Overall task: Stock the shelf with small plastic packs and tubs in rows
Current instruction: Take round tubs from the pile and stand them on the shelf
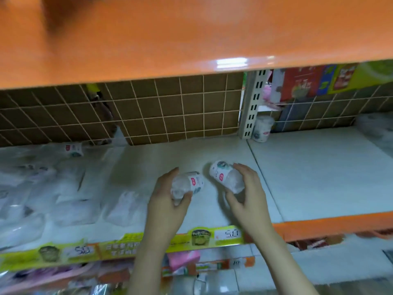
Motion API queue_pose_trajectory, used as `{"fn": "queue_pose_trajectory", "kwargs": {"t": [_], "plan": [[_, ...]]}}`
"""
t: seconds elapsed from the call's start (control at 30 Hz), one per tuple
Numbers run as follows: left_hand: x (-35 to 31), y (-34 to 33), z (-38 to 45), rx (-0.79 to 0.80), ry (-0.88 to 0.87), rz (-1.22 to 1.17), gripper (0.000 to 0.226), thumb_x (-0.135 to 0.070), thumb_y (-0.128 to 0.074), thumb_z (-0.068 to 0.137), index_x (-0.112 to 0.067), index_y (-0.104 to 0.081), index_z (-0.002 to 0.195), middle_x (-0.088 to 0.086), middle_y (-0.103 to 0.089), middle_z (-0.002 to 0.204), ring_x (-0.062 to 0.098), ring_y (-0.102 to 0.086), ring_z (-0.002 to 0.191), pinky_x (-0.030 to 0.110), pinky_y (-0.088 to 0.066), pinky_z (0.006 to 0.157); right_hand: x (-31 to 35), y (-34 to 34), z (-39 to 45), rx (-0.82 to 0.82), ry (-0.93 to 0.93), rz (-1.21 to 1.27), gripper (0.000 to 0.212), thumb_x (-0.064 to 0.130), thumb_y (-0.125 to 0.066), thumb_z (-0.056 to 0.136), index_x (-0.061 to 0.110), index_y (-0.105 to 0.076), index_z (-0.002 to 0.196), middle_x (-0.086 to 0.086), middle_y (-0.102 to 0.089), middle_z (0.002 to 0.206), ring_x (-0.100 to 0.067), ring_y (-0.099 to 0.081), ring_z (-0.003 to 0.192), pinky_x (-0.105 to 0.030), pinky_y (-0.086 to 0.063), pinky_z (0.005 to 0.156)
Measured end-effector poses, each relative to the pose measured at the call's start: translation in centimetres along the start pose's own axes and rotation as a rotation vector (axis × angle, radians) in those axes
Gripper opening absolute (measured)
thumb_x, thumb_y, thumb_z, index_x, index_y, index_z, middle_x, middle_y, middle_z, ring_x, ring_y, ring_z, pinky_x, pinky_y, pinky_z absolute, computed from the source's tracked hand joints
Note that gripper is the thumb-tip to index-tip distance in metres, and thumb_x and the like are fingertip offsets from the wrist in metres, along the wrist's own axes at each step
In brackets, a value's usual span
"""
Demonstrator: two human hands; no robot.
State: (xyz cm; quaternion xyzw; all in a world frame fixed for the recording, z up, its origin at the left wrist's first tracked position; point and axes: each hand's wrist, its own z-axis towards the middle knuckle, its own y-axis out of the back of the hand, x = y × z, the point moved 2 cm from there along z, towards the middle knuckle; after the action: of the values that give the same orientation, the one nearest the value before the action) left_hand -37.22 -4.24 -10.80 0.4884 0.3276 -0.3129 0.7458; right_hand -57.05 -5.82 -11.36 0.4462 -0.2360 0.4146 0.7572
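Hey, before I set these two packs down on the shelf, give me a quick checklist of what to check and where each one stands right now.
1. Left hand grips its pack: ok.
2. Right hand grips its pack: ok.
3. Bare shelf board behind both packs: ok.
4. Packs pointing the same way: not ok, they angle apart.
5. Existing packs on the left in tidy rows: cannot tell, blurred.
6. Price strip unobstructed: not ok, forearms cross it.
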Motion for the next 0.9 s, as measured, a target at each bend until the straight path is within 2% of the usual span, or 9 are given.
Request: {"fn": "queue_pose_trajectory", "kwargs": {"t": [0.1, 0.17, 0.27, 0.37, 0.5, 0.6, 0.7, 0.83, 0.9], "plan": [[-0.3, -0.5, -0.7, 0.021, 0.017, -0.021, 0.058, -0.012, -0.071, 0.08, -0.031, -0.049, 0.129, -0.024, -0.044, 0.121, 0.001, -0.048, 0.11, 0.035, -0.051, 0.09, -0.7, 0.9, -0.5, -0.003, -0.006, -0.008, 0.054, 0.018, -0.06, 0.077, 0.018, -0.046, 0.129, 0.009, -0.045, 0.127, -0.004, -0.042, 0.118, -0.009, -0.031, 0.099], [-0.4, -0.5, -0.6, 0.022, 0.009, -0.014, 0.057, -0.01, -0.071, 0.08, -0.03, -0.049, 0.129, -0.02, -0.043, 0.12, 0.0, -0.047, 0.11, 0.04, -0.052, 0.089, -0.9, 1.3, -0.5, -0.011, -0.023, -0.017, 0.054, 0.027, -0.056, 0.077, 0.016, -0.047, 0.129, 0.004, -0.048, 0.128, -0.005, -0.044, 0.117, -0.005, -0.031, 0.096], [-0.7, -0.3, -0.2, 0.017, -0.07, 0.029, 0.06, -0.005, -0.07, 0.08, -0.03, -0.049, 0.131, -0.006, -0.043, 0.123, 0.005, -0.048, 0.106, 0.036, -0.054, 0.083, -0.9, 1.5, -0.4, -0.027, -0.042, -0.038, 0.054, 0.027, -0.054, 0.078, 0.016, -0.047, 0.13, -0.004, -0.047, 0.131, -0.01, -0.044, 0.117, -0.001, -0.03, 0.092], [-1.1, -0.2, 0.6, 0.048, -0.105, 0.045, 0.067, -0.003, -0.068, 0.081, -0.037, -0.04, 0.131, 0.0, -0.039, 0.122, 0.018, -0.052, 0.102, 0.031, -0.052, 0.081, -0.4, 1.4, -0.2, -0.043, -0.082, -0.023, 0.054, 0.018, -0.057, 0.077, 0.021, -0.048, 0.13, -0.006, -0.038, 0.135, -0.004, -0.039, 0.113, 0.004, -0.029, 0.086], [-1.3, -0.4, 1.3, 0.06, -0.174, 0.048, 0.072, 0.0, -0.071, 0.078, -0.033, -0.039, 0.133, 0.006, -0.044, 0.118, 0.011, -0.047, 0.099, 0.01, -0.038, 0.084, -0.2, 1.6, -0.2, -0.054, -0.085, -0.004, 0.056, 0.013, -0.055, 0.076, 0.032, -0.044, 0.128, -0.005, -0.035, 0.136, -0.009, -0.039, 0.116, -0.001, -0.027, 0.092], [-1.4, -0.6, 1.1, 0.081, -0.152, 0.065, 0.069, -0.006, -0.073, 0.078, -0.028, -0.043, 0.137, 0.002, -0.044, 0.119, 0.007, -0.046, 0.1, 0.021, -0.041, 0.082, -0.4, 2.0, -0.4, -0.062, -0.087, -0.01, 0.058, 0.012, -0.053, 0.075, 0.034, -0.043, 0.127, -0.004, -0.035, 0.135, -0.01, -0.04, 0.117, -0.012, -0.032, 0.094], [-1.9, -1.2, 0.8, 0.082, -0.109, 0.071, 0.069, -0.011, -0.073, 0.079, -0.026, -0.043, 0.139, -0.006, -0.041, 0.117, 0.003, -0.046, 0.098, 0.019, -0.04, 0.081, -0.8, 2.8, -0.8, -0.063, -0.079, -0.012, 0.06, 0.01, -0.053, 0.074, 0.036, -0.04, 0.126, -0.004, -0.035, 0.134, -0.004, -0.038, 0.116, -0.003, -0.028, 0.093], [-3.2, -2.6, 0.6, 0.069, -0.065, 0.036, 0.073, -0.014, -0.074, 0.079, -0.025, -0.038, 0.142, -0.01, -0.043, 0.12, 0.002, -0.046, 0.104, 0.017, -0.038, 0.085, -2.2, 4.9, -0.9, -0.083, -0.081, -0.021, 0.061, 0.008, -0.055, 0.075, 0.034, -0.042, 0.128, 0.001, -0.033, 0.132, -0.002, -0.038, 0.114, -0.007, -0.032, 0.093], [-4.2, -3.9, 0.6, 0.057, -0.046, 0.034, 0.07, -0.015, -0.074, 0.079, -0.025, -0.041, 0.139, -0.007, -0.045, 0.125, 0.005, -0.048, 0.108, 0.019, -0.039, 0.087, -3.1, 6.5, -0.8, -0.095, -0.088, -0.025, 0.061, 0.004, -0.057, 0.078, 0.037, -0.042, 0.127, 0.006, -0.03, 0.13, 0.001, -0.037, 0.11, -0.003, -0.032, 0.09]]}}
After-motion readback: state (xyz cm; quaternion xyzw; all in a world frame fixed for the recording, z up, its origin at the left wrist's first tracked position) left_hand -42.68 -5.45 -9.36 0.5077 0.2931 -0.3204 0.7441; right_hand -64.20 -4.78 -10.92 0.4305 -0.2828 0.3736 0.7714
